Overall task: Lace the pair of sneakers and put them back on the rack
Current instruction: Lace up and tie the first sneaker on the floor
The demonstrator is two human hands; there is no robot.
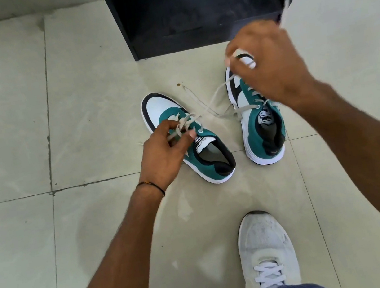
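Left hand [161,158] pinches the lace [182,126] over the left sneaker [214,162]; right hand [269,69], at two o'clock, pulls that lace's end taut above the right sneaker [265,141]

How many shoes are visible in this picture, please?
3. One teal sneaker lies on the floor under the left hand, a second teal sneaker under the right hand, and a white shoe is worn, lower right.

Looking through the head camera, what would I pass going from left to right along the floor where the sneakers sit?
Left hand pinching laces → tilted teal, white and black sneaker → loose grey-white lace stretched across the tile → upright matching teal sneaker → right hand raised above it, pulling a lace.
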